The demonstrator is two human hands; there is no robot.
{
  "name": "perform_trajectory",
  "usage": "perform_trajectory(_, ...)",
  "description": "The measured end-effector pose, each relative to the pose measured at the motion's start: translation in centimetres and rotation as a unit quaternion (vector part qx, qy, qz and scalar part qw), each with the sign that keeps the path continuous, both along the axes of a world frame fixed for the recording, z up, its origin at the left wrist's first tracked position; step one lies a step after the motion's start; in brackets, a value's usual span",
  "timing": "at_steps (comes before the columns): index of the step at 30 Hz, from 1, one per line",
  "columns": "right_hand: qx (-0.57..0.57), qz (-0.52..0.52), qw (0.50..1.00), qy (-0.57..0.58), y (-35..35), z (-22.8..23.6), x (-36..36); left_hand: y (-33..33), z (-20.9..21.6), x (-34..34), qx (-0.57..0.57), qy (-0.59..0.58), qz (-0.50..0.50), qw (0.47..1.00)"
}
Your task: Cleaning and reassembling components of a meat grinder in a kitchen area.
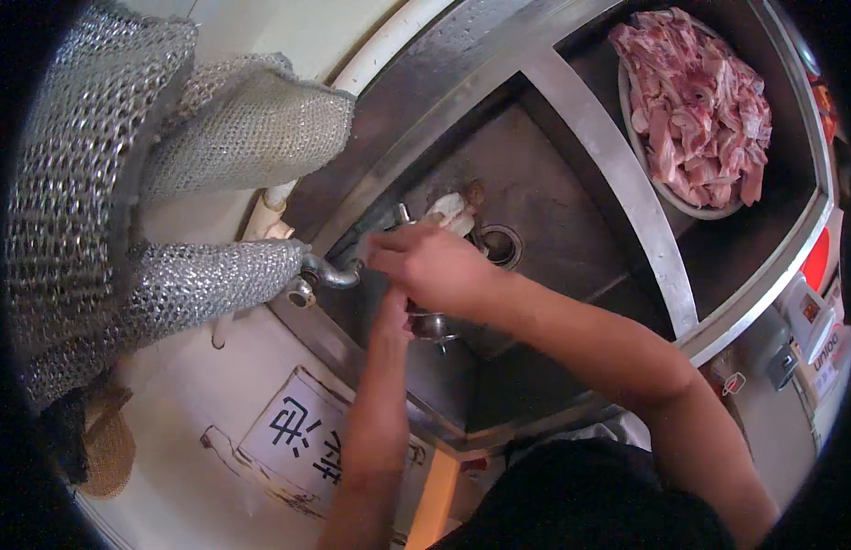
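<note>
Over the left part of a steel sink, my two hands are close together and overlap in front of the faucet. My right hand has its fingers curled and partly blurred, and whatever they hold does not show. My left hand lies just below it, its fingers mostly hidden. A small, shiny rounded metal vessel shows beside my left hand; whether I grip it is unclear. Behind my right hand, a pale, crumpled piece with a brown end rests in the sink near the drain.
A tub heaped with raw cut meat stands in the right-hand basin. Silvery mesh sleeves cover pipes at the left. A steel divider separates the basins. Packages and a dark device lie at far right.
</note>
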State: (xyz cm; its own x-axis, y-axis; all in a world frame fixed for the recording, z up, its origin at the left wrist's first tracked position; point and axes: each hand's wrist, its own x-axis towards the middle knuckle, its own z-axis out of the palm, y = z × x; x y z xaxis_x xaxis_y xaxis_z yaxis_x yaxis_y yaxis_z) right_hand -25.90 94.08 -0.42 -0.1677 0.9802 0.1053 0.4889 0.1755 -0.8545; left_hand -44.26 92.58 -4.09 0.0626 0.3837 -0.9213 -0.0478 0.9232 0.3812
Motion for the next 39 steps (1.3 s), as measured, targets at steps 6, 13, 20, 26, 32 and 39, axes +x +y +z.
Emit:
perform_trajectory(6, -0.166, -0.212, 0.921, 0.28, -2.1, -5.3, 2.4, 1.7, -1.4, -1.8, -0.047, -0.408, -0.056, 0.91)
perform_trajectory(13, -0.427, 0.011, 0.634, 0.645, -0.6, -6.3, 1.1, 3.1, 1.6, 0.0, -0.09, -0.304, -0.117, 0.941)
perform_trajectory(20, -0.37, -0.131, 0.729, 0.56, 1.1, -5.4, -1.7, -0.8, 3.1, 3.6, 0.162, 0.123, -0.214, 0.955)
perform_trajectory(26, -0.44, 0.001, 0.569, 0.695, 0.9, -3.9, -0.8, 0.5, 1.0, -1.3, 0.002, -0.302, -0.093, 0.949)
perform_trajectory(32, -0.301, -0.186, 0.791, 0.499, 1.1, -5.7, -1.5, 0.0, 4.2, 2.5, 0.121, 0.031, -0.203, 0.971)
perform_trajectory(39, -0.373, -0.045, 0.738, 0.56, 0.8, -5.5, 0.7, -3.1, -1.9, 0.8, 0.043, -0.113, -0.021, 0.992)
